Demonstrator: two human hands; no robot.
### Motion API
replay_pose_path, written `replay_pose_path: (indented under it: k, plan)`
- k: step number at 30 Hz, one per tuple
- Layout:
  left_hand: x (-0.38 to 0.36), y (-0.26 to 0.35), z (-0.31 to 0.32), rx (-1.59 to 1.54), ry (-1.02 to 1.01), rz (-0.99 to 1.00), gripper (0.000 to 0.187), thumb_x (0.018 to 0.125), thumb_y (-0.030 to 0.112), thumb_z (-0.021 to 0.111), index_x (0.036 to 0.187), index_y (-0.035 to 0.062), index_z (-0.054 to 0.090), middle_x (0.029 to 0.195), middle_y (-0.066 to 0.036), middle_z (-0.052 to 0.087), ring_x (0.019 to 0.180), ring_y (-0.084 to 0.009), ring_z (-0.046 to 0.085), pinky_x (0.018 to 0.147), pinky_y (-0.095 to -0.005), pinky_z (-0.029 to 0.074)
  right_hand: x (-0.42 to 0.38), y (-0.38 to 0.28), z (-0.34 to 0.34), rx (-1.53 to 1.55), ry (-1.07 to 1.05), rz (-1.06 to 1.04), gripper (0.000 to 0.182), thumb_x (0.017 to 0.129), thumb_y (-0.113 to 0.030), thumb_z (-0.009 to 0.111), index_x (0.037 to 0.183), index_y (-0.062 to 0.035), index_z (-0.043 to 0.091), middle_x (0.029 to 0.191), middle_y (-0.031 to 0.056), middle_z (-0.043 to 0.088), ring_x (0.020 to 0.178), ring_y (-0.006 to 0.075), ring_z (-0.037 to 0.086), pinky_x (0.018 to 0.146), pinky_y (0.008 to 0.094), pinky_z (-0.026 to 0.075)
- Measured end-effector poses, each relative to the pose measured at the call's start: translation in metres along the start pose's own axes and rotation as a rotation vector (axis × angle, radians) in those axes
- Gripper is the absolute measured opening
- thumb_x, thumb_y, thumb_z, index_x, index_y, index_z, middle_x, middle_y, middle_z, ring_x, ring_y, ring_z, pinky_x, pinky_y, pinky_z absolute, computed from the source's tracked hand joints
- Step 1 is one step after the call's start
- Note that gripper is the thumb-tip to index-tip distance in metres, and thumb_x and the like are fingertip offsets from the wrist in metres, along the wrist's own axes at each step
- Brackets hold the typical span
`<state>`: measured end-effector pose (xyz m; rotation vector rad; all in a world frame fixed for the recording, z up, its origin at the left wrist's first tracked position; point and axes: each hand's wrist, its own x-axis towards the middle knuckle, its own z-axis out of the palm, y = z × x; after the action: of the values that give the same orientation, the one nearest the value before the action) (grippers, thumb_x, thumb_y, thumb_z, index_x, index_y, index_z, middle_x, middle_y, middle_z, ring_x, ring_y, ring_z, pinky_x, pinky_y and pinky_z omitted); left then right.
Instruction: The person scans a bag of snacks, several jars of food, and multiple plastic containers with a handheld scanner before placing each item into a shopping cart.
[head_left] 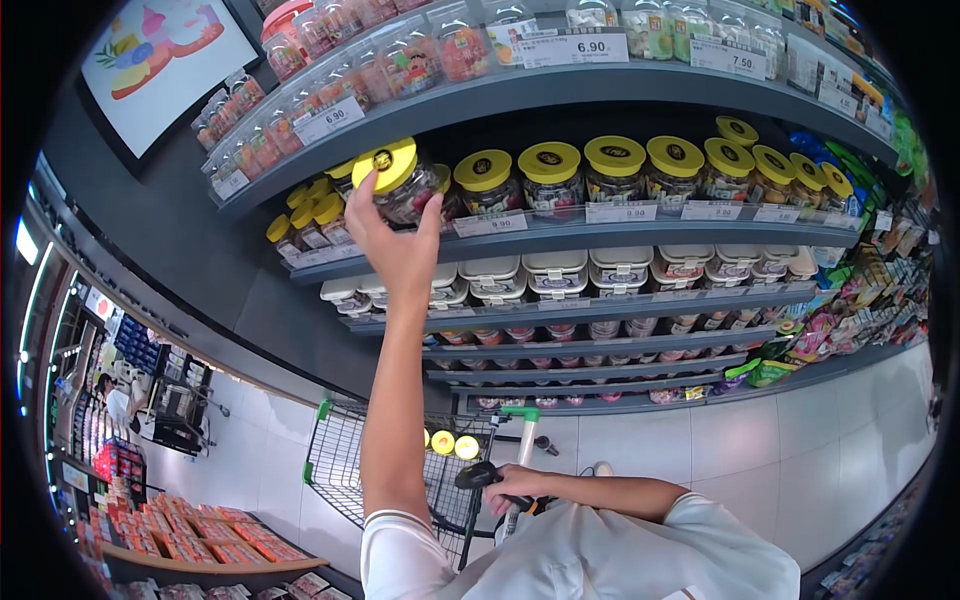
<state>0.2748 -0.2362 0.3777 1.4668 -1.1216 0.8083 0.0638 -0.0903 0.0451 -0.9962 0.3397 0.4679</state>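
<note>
My left hand (395, 235) reaches up to the shelf and grips a clear jar with a yellow lid (385, 162). The fingers press on the lid's front edge and the thumb is at the jar's right side. This jar is tilted and stands out in front of a row of similar yellow-lidded jars (550, 178). Low by the shopping cart (335, 455), my right hand (508, 487) is closed around a black, round-headed device (478, 475), which looks like a handheld scanner. Several yellow-lidded jars (466, 447) stand inside the cart, partly hidden by my left forearm.
A shelf edge (560, 88) with candy jars overhangs the yellow-lidded row. White-lidded tubs (555, 270) fill the shelf below. A display of orange packets (190, 530) stands at lower left. A framed picture (165, 60) hangs at upper left. Another person (115, 400) is in the distance.
</note>
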Motion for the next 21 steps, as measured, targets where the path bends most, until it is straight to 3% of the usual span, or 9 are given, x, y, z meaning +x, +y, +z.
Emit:
replay_pose_path:
  k: [1, 4, 6, 9, 11, 12, 15, 18, 21]
  plan:
    - [-0.006, 0.002, -0.011, -0.048, -0.025, -0.022, 0.076, 0.075, 0.011, 0.088, 0.139, 0.0067, 0.046, 0.137, -0.015, 0.046, 0.123, -0.0266, 0.049, 0.099, -0.0381, 0.045, -0.007, -0.005, 0.003, -0.018, 0.030, -0.034, 0.043, 0.089, -0.021, 0.069, 0.114, 0.0118, 0.058, 0.101, 0.0192, 0.071, 0.083, 0.0283, 0.075, 0.077, 0.0364, 0.065]
    - [-0.040, 0.004, -0.047, -0.325, -0.042, -0.140, 0.083, 0.073, 0.006, 0.087, 0.142, 0.0086, 0.042, 0.139, -0.014, 0.045, 0.131, -0.0272, 0.046, 0.106, -0.0436, 0.042, -0.025, -0.011, 0.001, -0.045, 0.083, -0.108, 0.043, 0.089, -0.022, 0.072, 0.116, 0.0101, 0.060, 0.100, 0.0166, 0.072, 0.081, 0.0248, 0.075, 0.075, 0.0341, 0.064]
    - [-0.067, 0.009, -0.077, -0.512, -0.092, -0.250, 0.091, 0.072, -0.004, 0.084, 0.147, 0.0099, 0.035, 0.142, -0.013, 0.044, 0.130, -0.0232, 0.048, 0.105, -0.0408, 0.045, -0.031, -0.004, -0.013, 0.019, 0.131, -0.185, 0.038, 0.089, -0.023, 0.074, 0.112, 0.0058, 0.066, 0.102, 0.0123, 0.073, 0.078, 0.0191, 0.073, 0.065, 0.0301, 0.060]
    - [-0.115, 0.021, -0.118, -1.002, -0.092, -0.688, 0.091, 0.076, -0.004, 0.079, 0.151, 0.0092, 0.028, 0.143, -0.016, 0.044, 0.129, -0.0266, 0.049, 0.107, -0.0442, 0.045, -0.093, -0.055, -0.012, 0.072, 0.199, -0.336, 0.032, 0.082, -0.004, 0.068, 0.113, 0.0047, 0.067, 0.105, 0.0114, 0.073, 0.080, 0.0153, 0.071, 0.070, 0.0294, 0.059]
    - [-0.156, 0.024, -0.140, -1.154, -0.058, -0.889, 0.089, 0.080, 0.005, 0.076, 0.152, 0.0090, 0.025, 0.143, -0.019, 0.043, 0.130, -0.0306, 0.049, 0.109, -0.0512, 0.044, -0.118, -0.067, -0.015, 0.196, 0.254, -0.485, 0.039, 0.084, -0.003, 0.065, 0.122, 0.0057, 0.062, 0.109, 0.0140, 0.072, 0.084, 0.0198, 0.072, 0.071, 0.0305, 0.059]
    - [-0.179, 0.025, -0.148, -1.195, -0.026, -0.976, 0.087, 0.081, 0.007, 0.076, 0.152, 0.0091, 0.025, 0.144, -0.020, 0.042, 0.132, -0.0331, 0.048, 0.111, -0.0535, 0.043, -0.134, -0.081, -0.011, 0.253, 0.276, -0.580, 0.043, 0.082, -0.006, 0.070, 0.123, 0.0039, 0.061, 0.113, 0.0202, 0.070, 0.087, 0.0271, 0.073, 0.075, 0.0370, 0.059]
    - [-0.240, 0.030, -0.169, -1.246, -0.047, -1.113, 0.081, 0.084, 0.012, 0.070, 0.152, 0.0094, 0.027, 0.147, -0.019, 0.044, 0.136, -0.0386, 0.048, 0.113, -0.0609, 0.039, -0.154, -0.095, -0.011, 0.282, 0.202, -0.736, 0.055, 0.083, -0.015, 0.073, 0.133, -0.0002, 0.057, 0.148, 0.0262, 0.047, 0.113, 0.0422, 0.066, 0.084, 0.0417, 0.059]
    - [-0.279, 0.046, -0.186, -1.298, -0.011, -1.310, 0.085, 0.081, 0.013, 0.069, 0.154, 0.0088, 0.026, 0.149, -0.019, 0.043, 0.140, -0.0382, 0.043, 0.117, -0.0603, 0.033, -0.159, -0.105, -0.002, 0.125, 0.193, -0.743, 0.072, 0.083, -0.012, 0.073, 0.148, -0.0016, 0.044, 0.151, 0.0219, 0.046, 0.123, 0.0454, 0.060, 0.090, 0.0455, 0.057]
    - [-0.298, 0.060, -0.194, -1.394, 0.086, -1.388, 0.093, 0.077, 0.005, 0.071, 0.155, 0.0083, 0.022, 0.150, -0.020, 0.039, 0.137, -0.0362, 0.046, 0.114, -0.0545, 0.038, -0.154, -0.100, 0.005, 0.078, 0.163, -0.719, 0.064, 0.085, 0.002, 0.067, 0.145, 0.0023, 0.046, 0.137, 0.0208, 0.058, 0.120, 0.0355, 0.064, 0.095, 0.0455, 0.056]
